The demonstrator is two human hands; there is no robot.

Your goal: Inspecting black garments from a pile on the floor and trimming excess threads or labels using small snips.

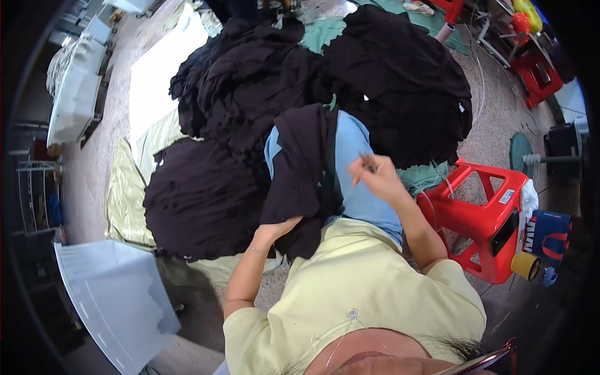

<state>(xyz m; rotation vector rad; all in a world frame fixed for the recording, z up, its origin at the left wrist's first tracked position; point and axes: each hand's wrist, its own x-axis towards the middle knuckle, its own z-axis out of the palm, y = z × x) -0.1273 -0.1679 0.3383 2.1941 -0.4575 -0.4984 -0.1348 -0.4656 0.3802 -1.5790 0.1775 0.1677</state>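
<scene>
A dark, nearly black knit garment (300, 165) is draped over my lap, across my blue trousers (356, 150). My left hand (279, 230) is closed on its near edge, with the fingers partly covered by the cloth. Over my right thigh, away from the garment, my right hand (380, 178) is raised with its fingers curled together. Something small and dark shows between those fingers, too little of it to name.
Large heaps of dark cloth lie ahead (250, 81), ahead right (400, 81) and at my left (200, 200). A red plastic stool (478, 219) stands at my right, bearing a phone (505, 232). A white bin (119, 300) is at lower left.
</scene>
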